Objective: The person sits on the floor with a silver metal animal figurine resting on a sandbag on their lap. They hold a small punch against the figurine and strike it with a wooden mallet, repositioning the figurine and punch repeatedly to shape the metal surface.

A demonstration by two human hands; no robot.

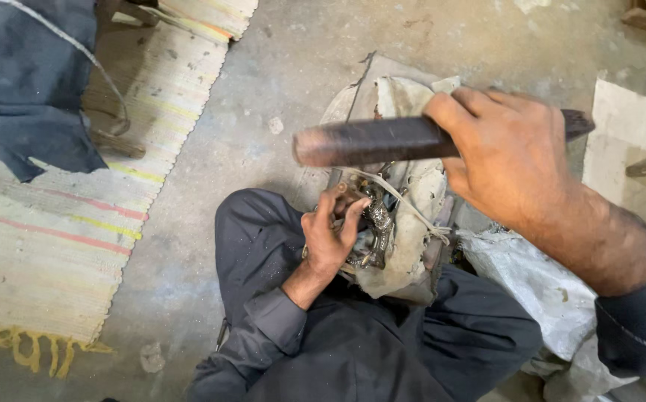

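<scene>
My right hand [513, 160] is raised and gripped around a dark, thick metal bar [371, 141], which lies level above my lap. Below it my left hand [330, 234] holds a small dark metal piece [377, 227] against a dirty pale cloth pad [412, 223] that rests between my legs. A thin cord runs across the pad beside the piece. I sit on the floor in dark trousers, my left sleeve dark too.
A striped woven mat [47, 223] with a yellow fringe covers the floor at left, with a dark cloth [25, 82] on its far corner. A white sack [539, 290] lies by my right knee. Bare concrete floor [300, 45] stretches ahead.
</scene>
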